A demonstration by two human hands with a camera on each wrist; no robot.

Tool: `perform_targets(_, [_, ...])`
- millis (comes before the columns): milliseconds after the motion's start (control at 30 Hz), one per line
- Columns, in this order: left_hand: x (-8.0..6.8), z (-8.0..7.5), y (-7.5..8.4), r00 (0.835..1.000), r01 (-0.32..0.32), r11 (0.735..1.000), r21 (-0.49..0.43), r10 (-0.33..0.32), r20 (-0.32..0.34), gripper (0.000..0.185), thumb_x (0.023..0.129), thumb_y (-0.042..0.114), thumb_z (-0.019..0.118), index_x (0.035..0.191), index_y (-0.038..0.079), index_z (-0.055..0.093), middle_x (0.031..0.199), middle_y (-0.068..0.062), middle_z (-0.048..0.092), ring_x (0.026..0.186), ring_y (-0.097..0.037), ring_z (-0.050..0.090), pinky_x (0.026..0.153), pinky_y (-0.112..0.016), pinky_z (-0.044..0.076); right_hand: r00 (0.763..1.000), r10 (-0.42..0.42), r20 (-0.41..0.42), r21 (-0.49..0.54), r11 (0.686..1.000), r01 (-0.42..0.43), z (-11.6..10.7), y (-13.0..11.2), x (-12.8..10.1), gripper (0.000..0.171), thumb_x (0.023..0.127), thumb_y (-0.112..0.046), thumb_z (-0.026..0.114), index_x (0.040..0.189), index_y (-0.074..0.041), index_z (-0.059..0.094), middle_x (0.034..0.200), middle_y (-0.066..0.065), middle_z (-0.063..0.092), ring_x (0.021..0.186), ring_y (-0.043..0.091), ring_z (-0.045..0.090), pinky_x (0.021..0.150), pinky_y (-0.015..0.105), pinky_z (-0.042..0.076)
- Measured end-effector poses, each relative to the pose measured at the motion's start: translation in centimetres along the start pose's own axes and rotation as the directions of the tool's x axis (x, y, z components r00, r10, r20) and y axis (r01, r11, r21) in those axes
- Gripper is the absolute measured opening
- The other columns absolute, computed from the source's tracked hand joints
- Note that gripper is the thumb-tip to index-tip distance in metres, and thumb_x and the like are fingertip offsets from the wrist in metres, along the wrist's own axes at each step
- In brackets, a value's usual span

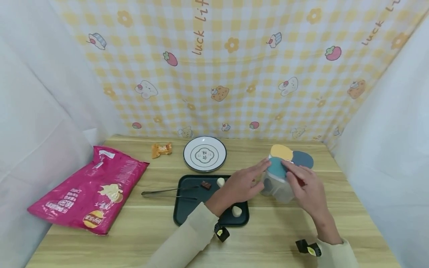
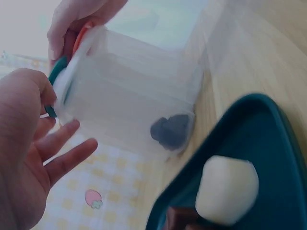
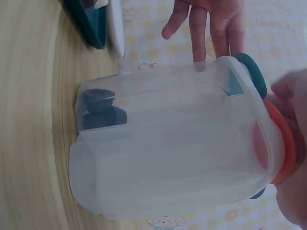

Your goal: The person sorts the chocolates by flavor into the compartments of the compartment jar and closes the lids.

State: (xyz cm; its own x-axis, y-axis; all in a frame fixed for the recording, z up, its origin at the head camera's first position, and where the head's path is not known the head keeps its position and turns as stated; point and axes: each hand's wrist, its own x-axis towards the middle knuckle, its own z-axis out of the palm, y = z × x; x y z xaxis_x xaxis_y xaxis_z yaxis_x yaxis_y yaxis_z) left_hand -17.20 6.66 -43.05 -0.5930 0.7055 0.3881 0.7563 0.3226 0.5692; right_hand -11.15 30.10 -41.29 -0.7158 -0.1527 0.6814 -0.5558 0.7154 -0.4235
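Note:
A translucent plastic container (image 1: 279,190) stands upright on the wooden table, with a teal lid (image 1: 276,167) on top toward me. My left hand (image 1: 239,185) has its index fingertip on the left edge of that lid, its lower fingers spread beside the container wall. From the other side, my right hand (image 1: 309,190) presses with extended fingers at the lid's right edge, over a red lid (image 3: 284,139) that it mostly hides in the head view. Two dark rounded pieces (image 3: 103,110) lie at the bottom of one compartment. Yellow (image 1: 281,152) and blue lids (image 1: 303,159) are farther back.
Left of the container, a dark tray (image 1: 184,210) holds white pieces (image 1: 236,211) and a chocolate piece (image 1: 206,185). Tongs (image 1: 161,192) overlap its left edge. A plate (image 1: 190,160), orange wrapped candy (image 1: 161,149) and magenta chip bag (image 1: 88,190) are farther left.

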Motion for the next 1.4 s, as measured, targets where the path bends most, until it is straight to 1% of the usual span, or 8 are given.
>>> perform_targets(200, [1.1,0.3,0.6,0.988,0.027,0.993,0.112,-0.01,-0.153,0.054,0.105,0.043,0.059,0.15,0.015,0.052,0.145,-0.002,0.059,0.072,-0.008,0.063,0.061,-0.018,0.046,0.975,0.217,-0.049,0.2,0.959,-0.203,-0.4,-1.2,-0.2,0.038,0.104,0.006,0.051,0.139,-0.002,0.064,0.118,0.018,0.072,0.048,-0.003,0.036,0.043,0.018,0.029])
perform_targets(367, [1.9,0.3,1.1,0.973,0.119,0.991,0.056,-0.106,-0.203,0.05,0.102,0.044,0.064,0.141,0.013,0.057,0.119,0.0,0.071,0.092,-0.012,0.068,0.068,-0.018,0.049,0.944,0.329,-0.043,0.269,0.913,-0.306,-0.7,-2.1,-0.1,0.034,0.107,0.001,0.05,0.136,-0.002,0.066,0.118,0.017,0.073,0.038,0.004,0.025,0.037,0.025,0.025])
perform_targets(567, [2.4,-0.1,1.4,0.969,0.204,0.979,-0.006,-0.202,-0.144,0.053,0.104,0.046,0.059,0.145,0.013,0.057,0.127,-0.001,0.069,0.106,-0.011,0.066,0.08,-0.021,0.051,0.979,0.203,-0.017,0.069,0.977,-0.201,-2.2,-1.6,0.7,0.03,0.1,0.003,0.062,0.127,-0.004,0.073,0.125,0.013,0.071,0.1,0.002,0.066,0.069,0.012,0.044])
perform_targets(700, [2.5,-0.3,1.3,0.964,0.23,0.973,-0.032,-0.232,-0.127,0.051,0.104,0.048,0.058,0.144,0.016,0.058,0.123,-0.001,0.071,0.106,-0.012,0.067,0.077,-0.022,0.051,0.986,0.051,0.159,-0.034,0.998,-0.046,-3.5,0.1,1.7,0.039,0.092,0.003,0.073,0.13,-0.003,0.071,0.141,0.016,0.061,0.143,0.027,0.042,0.109,0.017,0.029])
perform_targets(867, [2.7,-0.3,0.7,0.963,0.225,0.973,-0.057,-0.231,-0.139,0.048,0.105,0.045,0.058,0.144,0.017,0.06,0.121,0.0,0.071,0.088,-0.009,0.065,0.069,-0.02,0.048,0.936,0.002,0.352,0.005,1.0,-0.004,-4.4,1.5,1.7,0.046,0.092,-0.002,0.075,0.138,-0.006,0.066,0.147,0.016,0.056,0.145,0.034,0.04,0.119,0.036,0.025])
perform_targets(1033, [3.0,-0.9,0.9,0.963,0.187,0.982,-0.016,-0.187,-0.193,0.034,0.107,0.032,0.059,0.135,0.016,0.069,0.147,-0.002,0.058,0.122,-0.014,0.062,0.09,-0.027,0.052,0.916,0.039,0.4,0.019,0.999,-0.051,-4.5,0.7,1.2,0.053,0.092,-0.01,0.077,0.143,-0.014,0.063,0.152,0.009,0.052,0.144,0.037,0.04,0.113,0.065,0.026])
perform_targets(1200, [3.4,-1.1,1.3,0.979,0.091,0.988,0.126,-0.066,-0.191,0.027,0.107,0.018,0.057,0.128,0.013,0.073,0.143,-0.002,0.061,0.134,-0.013,0.053,0.101,-0.025,0.046,0.921,0.025,0.39,-0.028,0.999,-0.016,-4.4,-0.4,0.9,0.058,0.088,-0.013,0.083,0.143,-0.013,0.064,0.151,0.008,0.053,0.141,0.037,0.044,0.108,0.064,0.034])
perform_targets(1400, [3.2,-1.0,1.1,0.999,-0.053,0.992,0.113,0.052,0.013,0.038,0.111,0.021,0.046,0.144,0.012,0.061,0.155,-0.005,0.049,0.151,-0.022,0.028,0.117,-0.031,0.027,0.947,-0.015,0.321,-0.069,0.997,0.039,-4.0,-0.6,0.6,0.062,0.076,-0.012,0.092,0.134,-0.006,0.069,0.142,0.008,0.062,0.129,0.038,0.055,0.109,0.03,0.036])
